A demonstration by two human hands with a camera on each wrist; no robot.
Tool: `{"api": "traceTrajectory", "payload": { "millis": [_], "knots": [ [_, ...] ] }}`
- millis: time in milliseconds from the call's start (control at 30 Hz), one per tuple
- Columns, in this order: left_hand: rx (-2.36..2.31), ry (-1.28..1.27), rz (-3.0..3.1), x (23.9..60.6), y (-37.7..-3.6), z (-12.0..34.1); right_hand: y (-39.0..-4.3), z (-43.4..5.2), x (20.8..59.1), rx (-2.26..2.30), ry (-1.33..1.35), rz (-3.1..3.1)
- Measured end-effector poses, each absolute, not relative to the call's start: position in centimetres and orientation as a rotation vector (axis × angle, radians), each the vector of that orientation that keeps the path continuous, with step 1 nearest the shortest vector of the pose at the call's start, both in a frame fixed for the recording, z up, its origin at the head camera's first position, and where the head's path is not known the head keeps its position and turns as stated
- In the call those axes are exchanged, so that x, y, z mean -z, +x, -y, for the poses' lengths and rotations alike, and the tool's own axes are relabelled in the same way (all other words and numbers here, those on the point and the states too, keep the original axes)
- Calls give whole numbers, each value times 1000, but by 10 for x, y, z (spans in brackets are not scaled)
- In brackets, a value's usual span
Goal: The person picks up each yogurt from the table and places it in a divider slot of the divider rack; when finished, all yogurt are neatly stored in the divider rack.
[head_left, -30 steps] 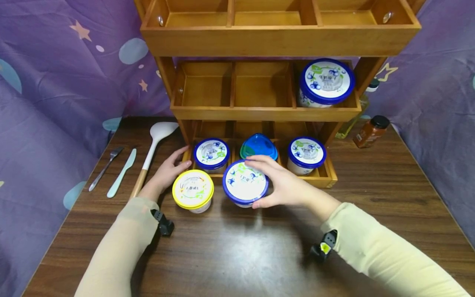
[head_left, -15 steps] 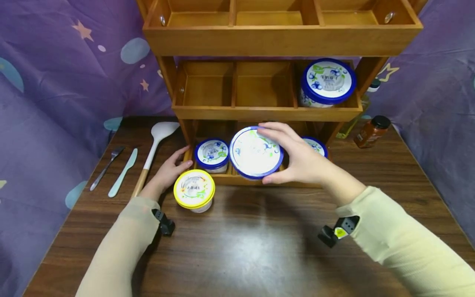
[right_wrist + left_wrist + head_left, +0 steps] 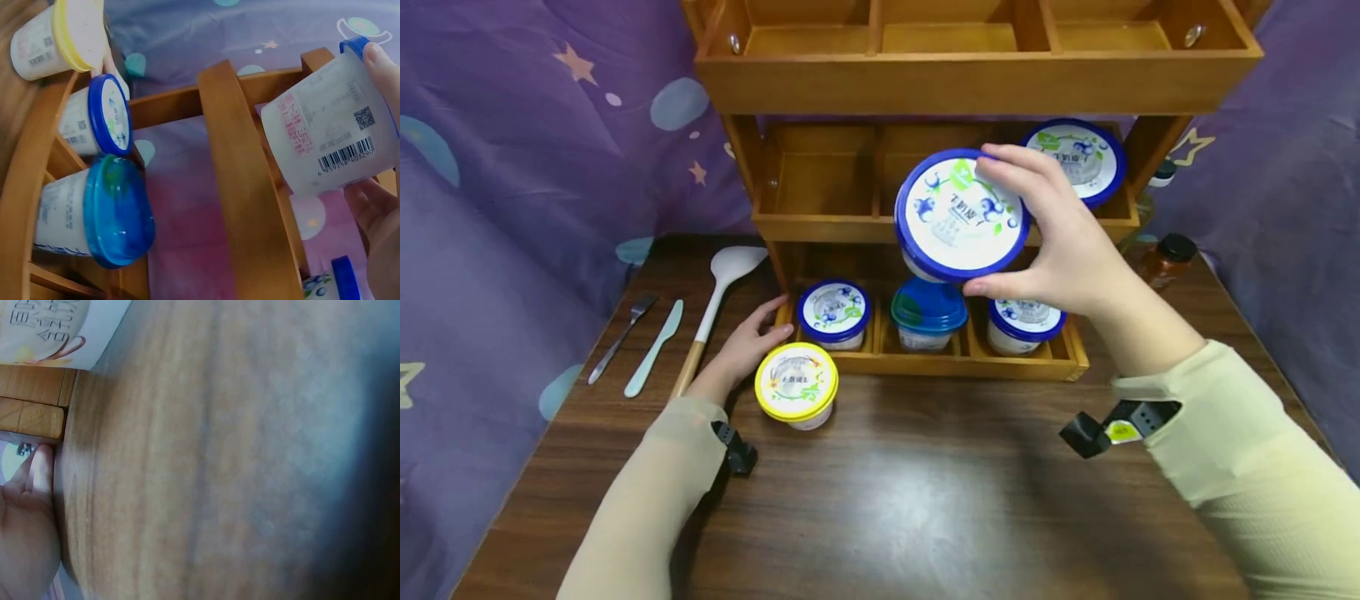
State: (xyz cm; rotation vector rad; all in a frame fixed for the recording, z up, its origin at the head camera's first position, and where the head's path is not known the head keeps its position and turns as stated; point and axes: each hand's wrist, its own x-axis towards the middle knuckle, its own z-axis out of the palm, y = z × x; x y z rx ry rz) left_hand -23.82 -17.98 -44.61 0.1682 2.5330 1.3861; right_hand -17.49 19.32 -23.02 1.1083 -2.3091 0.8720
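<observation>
Right hand [image 3: 1063, 237] gripped the blue-lidded tub [image 3: 961, 215] from the right, up in front of the middle shelf [image 3: 827, 227], while the left hand [image 3: 741, 348], fingers loose, lay low and well apart beside the rack [image 3: 910, 365]!

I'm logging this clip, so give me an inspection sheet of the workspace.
Surface: dark wood-grain table, glare near the middle.
Job's things: raised tub, blue lid, before the wooden rack; other tubs in its bottom and middle tiers; yellow-lidded tub in front.
Clutter: fork, pale knife and ladle, left of the rack.
Hands: right hand grips the raised tub; left hand by the rack's lower left corner.
Cables: nothing seen.
Surroundings: purple patterned cloth behind; jar at right, partly hidden.
</observation>
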Motion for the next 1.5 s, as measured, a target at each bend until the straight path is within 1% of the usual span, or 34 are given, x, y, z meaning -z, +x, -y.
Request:
{"api": "traceTrajectory", "payload": {
  "millis": [167, 367, 600, 833, 1133, 1500],
  "knots": [
    [-1416, 208, -2525, 448, -238, 176, -178, -195, 226, -799, 1060, 2281],
    [-1406, 175, -2543, 447, -237, 181, -190, -192, 229, -719, 1056, 2219],
    [-1377, 155, -2537, 447, -238, 181, -199, -186, 242, -750, 978, 2120],
    [-1394, 149, -2530, 446, -237, 181, -209, -176, 257, -743, 977, 1989],
    [-1390, 152, -2532, 446, -238, 181, -214, -174, 271, -793, 924, 2011],
    [-1385, 146, -2531, 448, -239, 181, -222, -166, 280, -734, 859, 2090]
  ]
}}
